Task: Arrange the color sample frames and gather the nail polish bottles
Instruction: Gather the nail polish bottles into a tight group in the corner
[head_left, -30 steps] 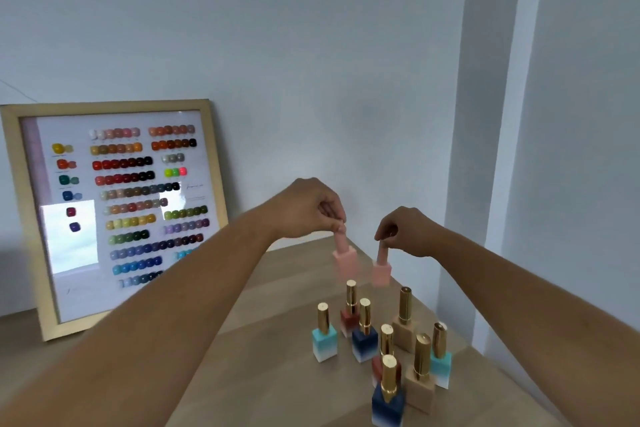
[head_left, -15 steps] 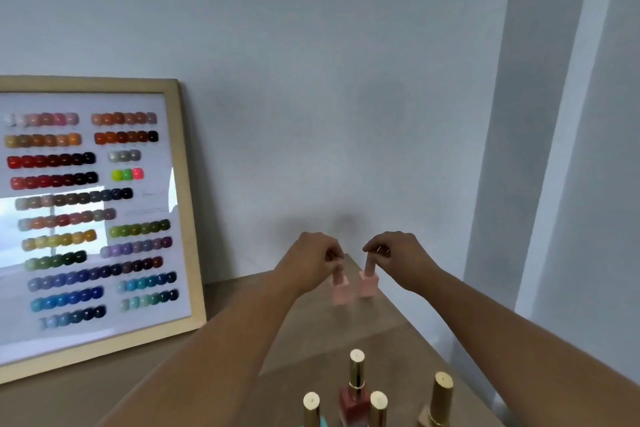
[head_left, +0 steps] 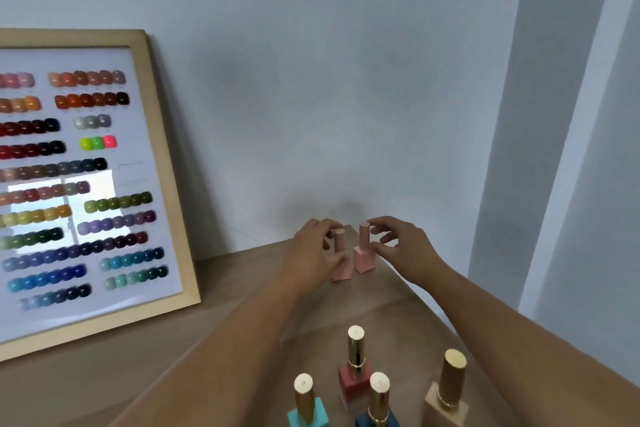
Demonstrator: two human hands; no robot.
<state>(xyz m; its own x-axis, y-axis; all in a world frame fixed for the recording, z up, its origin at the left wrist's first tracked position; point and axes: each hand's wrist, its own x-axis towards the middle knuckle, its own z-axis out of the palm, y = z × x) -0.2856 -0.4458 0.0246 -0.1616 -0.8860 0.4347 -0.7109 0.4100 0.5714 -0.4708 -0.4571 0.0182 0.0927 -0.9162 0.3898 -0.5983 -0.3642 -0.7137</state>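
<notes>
Two pink nail polish bottles stand side by side at the far corner of the wooden table. My left hand curls around the left pink bottle, thumb across its body and fingers behind its cap. My right hand hovers just right of the right pink bottle, fingers spread and slightly apart from it. A wood-framed color sample frame leans against the wall at left. Gold-capped bottles stand nearer me: red, teal, navy and beige.
A grey wall runs behind the table, with a wall corner and column to the right. The table's right edge slants toward me just past the pink bottles. Bare wood lies between the pink pair and the near group.
Both hands carried the two pink bottles away from the near group and set them down at the far corner. My right hand's fingers have opened off its bottle. The view shifted right.
</notes>
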